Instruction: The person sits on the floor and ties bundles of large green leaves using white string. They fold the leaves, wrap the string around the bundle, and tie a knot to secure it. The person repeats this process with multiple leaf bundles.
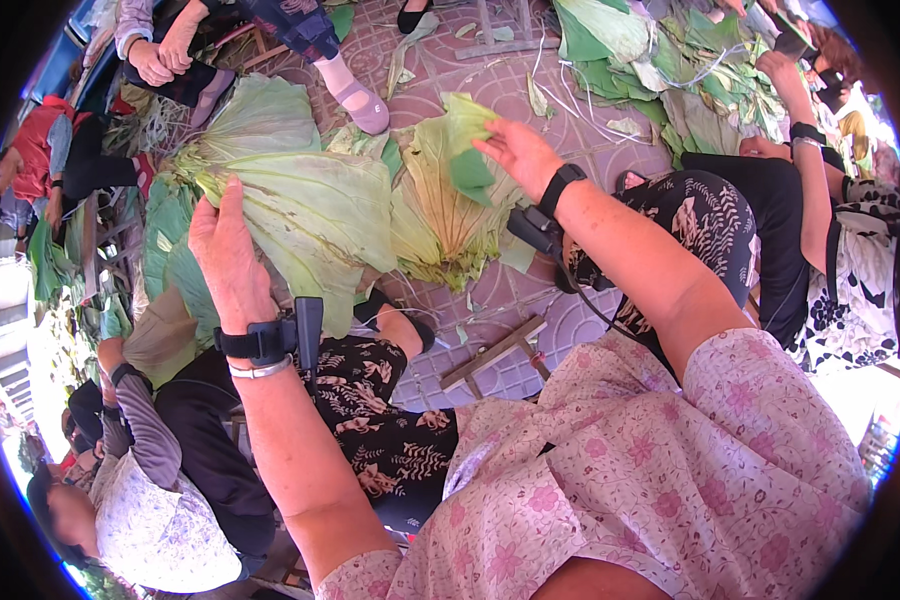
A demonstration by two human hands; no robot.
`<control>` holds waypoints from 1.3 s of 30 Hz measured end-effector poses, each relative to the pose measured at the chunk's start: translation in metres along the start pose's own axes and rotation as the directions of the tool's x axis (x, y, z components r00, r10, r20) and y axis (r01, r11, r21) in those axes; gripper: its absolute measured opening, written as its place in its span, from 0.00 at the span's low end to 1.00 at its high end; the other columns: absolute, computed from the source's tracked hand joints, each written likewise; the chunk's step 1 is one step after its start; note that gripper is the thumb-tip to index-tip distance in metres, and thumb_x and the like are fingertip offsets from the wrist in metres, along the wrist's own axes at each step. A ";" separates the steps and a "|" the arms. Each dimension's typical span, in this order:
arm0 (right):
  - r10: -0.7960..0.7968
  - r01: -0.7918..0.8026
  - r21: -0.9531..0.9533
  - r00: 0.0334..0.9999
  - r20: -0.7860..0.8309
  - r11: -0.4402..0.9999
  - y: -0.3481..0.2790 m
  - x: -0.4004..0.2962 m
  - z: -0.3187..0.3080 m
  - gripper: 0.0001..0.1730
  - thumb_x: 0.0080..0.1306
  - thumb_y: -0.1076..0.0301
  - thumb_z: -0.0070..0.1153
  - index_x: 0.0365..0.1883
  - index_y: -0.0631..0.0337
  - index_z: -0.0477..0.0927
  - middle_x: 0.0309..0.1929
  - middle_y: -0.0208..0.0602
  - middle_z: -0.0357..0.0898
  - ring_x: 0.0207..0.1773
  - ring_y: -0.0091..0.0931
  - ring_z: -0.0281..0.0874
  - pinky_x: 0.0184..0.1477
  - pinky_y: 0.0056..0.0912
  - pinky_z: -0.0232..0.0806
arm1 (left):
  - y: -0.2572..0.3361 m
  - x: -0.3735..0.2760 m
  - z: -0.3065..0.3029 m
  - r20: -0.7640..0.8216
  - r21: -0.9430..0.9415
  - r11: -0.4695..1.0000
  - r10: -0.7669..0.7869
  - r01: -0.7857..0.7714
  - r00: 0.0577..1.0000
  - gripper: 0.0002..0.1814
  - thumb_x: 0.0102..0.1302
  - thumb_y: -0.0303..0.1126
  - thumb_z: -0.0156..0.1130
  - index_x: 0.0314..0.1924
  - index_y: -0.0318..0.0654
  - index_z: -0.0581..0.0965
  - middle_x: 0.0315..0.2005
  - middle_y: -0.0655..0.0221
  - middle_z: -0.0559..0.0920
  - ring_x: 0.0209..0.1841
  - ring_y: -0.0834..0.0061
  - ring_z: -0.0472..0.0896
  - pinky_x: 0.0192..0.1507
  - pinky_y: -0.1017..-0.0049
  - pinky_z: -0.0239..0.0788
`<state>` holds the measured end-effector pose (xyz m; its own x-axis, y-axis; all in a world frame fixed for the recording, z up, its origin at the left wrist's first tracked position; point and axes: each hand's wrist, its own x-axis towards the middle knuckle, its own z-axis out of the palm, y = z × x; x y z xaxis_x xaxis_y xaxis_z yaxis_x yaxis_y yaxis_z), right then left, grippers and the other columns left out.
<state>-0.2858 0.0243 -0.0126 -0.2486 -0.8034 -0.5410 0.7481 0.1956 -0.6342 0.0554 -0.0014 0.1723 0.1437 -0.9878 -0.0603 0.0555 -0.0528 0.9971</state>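
Note:
My left hand (229, 251) pinches the narrow base of a large pale green leaf (319, 214) between thumb and fingers. That leaf fans out to the right, with brownish marks along its veins. Further right, my right hand (521, 154) holds a smaller yellow-green leaf piece (469, 124) by its edge, its darker green part hanging down. Beneath it, a bundle of yellowing fan-shaped leaves (446, 202) rests on the paving, gathered ends towards me. Another spread of pale leaves (262, 116) lies beyond my left hand.
A low wooden stool (495, 352) stands on the patterned tiles before me. White string (589, 112) trails across the ground by a leaf heap (615, 52) at upper right. People sit close on both sides, and a person's shoe (364, 111) is just beyond the leaves.

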 end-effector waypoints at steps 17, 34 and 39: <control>0.233 -0.159 0.234 0.913 -0.335 0.959 0.155 -0.008 -0.072 0.12 0.72 0.74 0.53 0.52 0.69 0.73 0.48 0.46 0.77 0.51 0.37 0.78 0.56 0.37 0.80 | 0.016 -0.003 -0.034 -0.149 -0.012 0.992 0.122 -0.125 0.981 0.12 0.74 0.30 0.58 0.53 0.32 0.79 0.44 0.68 0.84 0.43 0.79 0.81 0.47 0.76 0.73; -0.150 0.049 -0.412 0.964 -0.218 0.910 0.190 -0.040 -0.024 0.10 0.75 0.62 0.49 0.43 0.60 0.73 0.26 0.37 0.79 0.21 0.28 0.78 0.22 0.31 0.73 | 0.009 -0.001 -0.027 -0.112 0.015 0.996 0.094 -0.093 0.989 0.14 0.74 0.30 0.59 0.55 0.32 0.78 0.47 0.67 0.84 0.45 0.78 0.81 0.49 0.75 0.73; -0.038 -0.100 -0.262 0.879 -0.474 0.960 0.187 -0.033 -0.034 0.12 0.74 0.61 0.50 0.43 0.62 0.73 0.22 0.38 0.78 0.19 0.27 0.77 0.21 0.31 0.70 | 0.006 -0.002 -0.022 -0.100 0.004 0.996 0.094 -0.094 0.990 0.13 0.74 0.30 0.59 0.55 0.32 0.78 0.46 0.68 0.84 0.44 0.79 0.81 0.48 0.75 0.73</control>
<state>-0.1585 0.1063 -0.1326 -0.5391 -0.4472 -0.7137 0.5815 0.4153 -0.6995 0.0775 0.0033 0.1769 0.2467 -0.9687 0.0295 0.0376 0.0399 0.9985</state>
